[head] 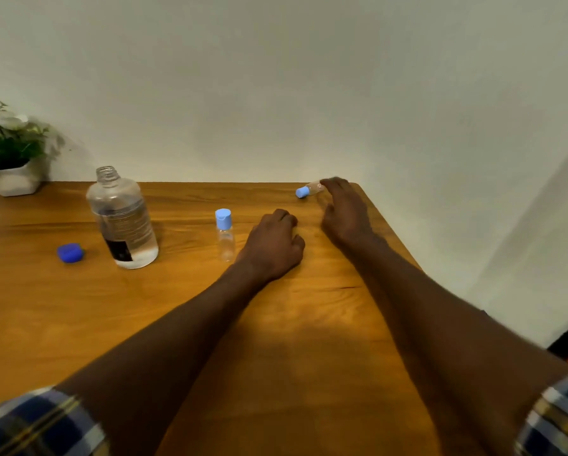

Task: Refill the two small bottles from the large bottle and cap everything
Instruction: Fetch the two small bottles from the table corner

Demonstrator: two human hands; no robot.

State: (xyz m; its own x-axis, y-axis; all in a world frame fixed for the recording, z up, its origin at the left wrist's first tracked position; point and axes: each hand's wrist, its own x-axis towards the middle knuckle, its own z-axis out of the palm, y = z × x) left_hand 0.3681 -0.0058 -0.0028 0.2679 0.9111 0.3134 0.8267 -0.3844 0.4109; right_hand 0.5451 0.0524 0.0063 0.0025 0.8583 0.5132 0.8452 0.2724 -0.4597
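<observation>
Taking the big bottle (122,218) as the landmark: to its far left, against the wall, stands a potted plant (11,153), well out of the work. Just left of the bottle, on the table (29,311), lies its dark blue cap (70,252). The bottle itself stands upright and uncapped, with only a little clear liquid at the bottom, so it should be light and, being smooth plastic, a bit slippery; the labelled middle is the place to grip.

To its right a small bottle (225,235) stands upright with a light blue flip cap, looks nearly empty, and would tip easily; hold it round the body.

Further right, the left hand (272,245) rests on the table in a loose curl, holding nothing. Furthest right, near the table's back corner, the second small bottle (309,189) lies on its side, capped; the right hand (345,212) reaches over it, fingers touching its body, though I cannot tell whether they have closed on it. Nothing blocks either reach.
</observation>
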